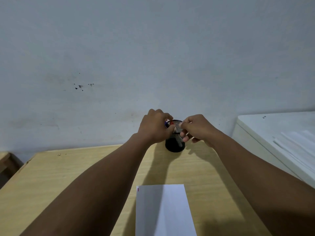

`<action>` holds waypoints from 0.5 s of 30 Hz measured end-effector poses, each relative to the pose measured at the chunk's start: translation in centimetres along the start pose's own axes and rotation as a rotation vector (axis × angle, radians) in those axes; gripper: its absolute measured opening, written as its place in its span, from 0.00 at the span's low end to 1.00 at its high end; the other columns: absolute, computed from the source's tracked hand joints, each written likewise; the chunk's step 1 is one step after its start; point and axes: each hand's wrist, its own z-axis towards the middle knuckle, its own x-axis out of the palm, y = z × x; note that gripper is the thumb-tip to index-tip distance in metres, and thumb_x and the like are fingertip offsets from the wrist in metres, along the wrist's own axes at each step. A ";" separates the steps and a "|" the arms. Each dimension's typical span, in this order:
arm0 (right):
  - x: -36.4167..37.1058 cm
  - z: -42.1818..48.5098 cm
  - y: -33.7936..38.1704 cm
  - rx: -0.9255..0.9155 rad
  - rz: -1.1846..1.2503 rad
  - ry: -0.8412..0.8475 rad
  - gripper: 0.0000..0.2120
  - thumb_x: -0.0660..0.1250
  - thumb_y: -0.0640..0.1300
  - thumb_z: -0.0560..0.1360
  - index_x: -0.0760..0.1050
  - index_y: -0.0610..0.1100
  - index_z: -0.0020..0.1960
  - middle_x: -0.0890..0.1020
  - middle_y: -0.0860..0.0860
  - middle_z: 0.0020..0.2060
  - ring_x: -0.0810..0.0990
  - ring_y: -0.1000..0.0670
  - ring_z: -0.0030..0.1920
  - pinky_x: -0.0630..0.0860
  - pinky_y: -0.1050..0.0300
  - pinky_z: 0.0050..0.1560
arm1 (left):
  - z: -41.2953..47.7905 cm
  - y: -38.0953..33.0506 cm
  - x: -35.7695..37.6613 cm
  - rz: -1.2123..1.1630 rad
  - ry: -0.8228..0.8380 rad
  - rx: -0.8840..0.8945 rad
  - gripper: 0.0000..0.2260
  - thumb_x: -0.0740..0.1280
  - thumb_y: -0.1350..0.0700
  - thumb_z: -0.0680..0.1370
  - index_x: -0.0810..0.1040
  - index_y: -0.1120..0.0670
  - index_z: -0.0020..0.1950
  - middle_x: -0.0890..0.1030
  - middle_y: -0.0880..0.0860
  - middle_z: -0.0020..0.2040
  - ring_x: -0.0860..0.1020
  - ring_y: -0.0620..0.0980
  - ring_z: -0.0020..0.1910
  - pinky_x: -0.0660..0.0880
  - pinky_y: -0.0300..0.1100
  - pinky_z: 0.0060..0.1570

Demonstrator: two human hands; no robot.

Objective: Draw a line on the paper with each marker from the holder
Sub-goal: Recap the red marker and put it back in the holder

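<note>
A black mesh holder (174, 145) stands at the far edge of the wooden table (68, 176), close to the wall. My left hand (156, 126) curls over the holder's left rim, its fingers closed on a marker (165, 124) with a blue end. A red marker end (171, 123) shows just inside the rim. My right hand (196, 129) grips the holder's right side, fingertips pressed against the mesh. A white sheet of paper (163, 212) lies near me on the table, with a short red mark (138, 189) at its top left corner.
A white cabinet or appliance top (276, 133) with white sheets on it stands to the right of the table. A pale wall rises right behind the holder. A wooden piece (6, 160) sits at the far left, below the table's edge.
</note>
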 end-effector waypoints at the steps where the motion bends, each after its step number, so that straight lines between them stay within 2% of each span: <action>1: 0.0 0.1 -0.3 -0.001 0.008 -0.010 0.07 0.64 0.43 0.80 0.81 0.42 0.50 0.87 0.48 0.34 0.85 0.48 0.31 0.71 0.59 0.31 | 0.0 0.3 0.1 0.053 0.012 0.018 0.20 0.69 0.47 0.76 0.81 0.49 0.67 0.81 0.53 0.62 0.72 0.56 0.65 0.72 0.50 0.60; 4: -0.1 0.2 -1.1 0.003 0.030 -0.028 0.07 0.64 0.42 0.80 0.80 0.43 0.50 0.87 0.48 0.34 0.84 0.49 0.30 0.71 0.60 0.30 | -0.1 1.4 0.3 0.199 0.044 0.075 0.19 0.68 0.51 0.77 0.80 0.46 0.68 0.78 0.52 0.62 0.71 0.57 0.64 0.70 0.49 0.57; 7: 0.0 0.0 -1.6 0.014 0.026 -0.026 0.07 0.65 0.42 0.80 0.81 0.43 0.52 0.87 0.47 0.36 0.84 0.50 0.30 0.71 0.60 0.30 | 0.0 1.6 0.4 0.227 0.041 0.090 0.16 0.68 0.53 0.78 0.82 0.44 0.65 0.80 0.52 0.59 0.73 0.56 0.60 0.69 0.47 0.52; 10: 0.1 -0.4 -1.7 0.016 0.010 -0.025 0.08 0.65 0.42 0.80 0.81 0.41 0.53 0.87 0.47 0.36 0.84 0.50 0.29 0.71 0.60 0.30 | 0.1 1.1 0.3 0.246 -0.011 0.094 0.11 0.67 0.53 0.79 0.85 0.46 0.59 0.82 0.52 0.57 0.75 0.56 0.58 0.66 0.46 0.48; 12: 0.2 -0.6 -1.4 0.010 0.008 -0.021 0.08 0.65 0.42 0.80 0.81 0.40 0.53 0.87 0.47 0.36 0.84 0.50 0.30 0.72 0.59 0.31 | 0.2 1.0 -0.1 0.209 -0.023 0.089 0.11 0.69 0.51 0.77 0.85 0.48 0.57 0.82 0.52 0.58 0.75 0.57 0.59 0.69 0.47 0.50; 15: 0.4 -1.1 -0.7 -0.007 -0.008 -0.020 0.09 0.64 0.42 0.79 0.81 0.40 0.53 0.87 0.47 0.36 0.84 0.48 0.31 0.72 0.60 0.31 | -0.1 0.7 -0.8 0.151 0.058 0.074 0.17 0.71 0.50 0.74 0.82 0.47 0.63 0.80 0.53 0.61 0.75 0.56 0.62 0.74 0.50 0.55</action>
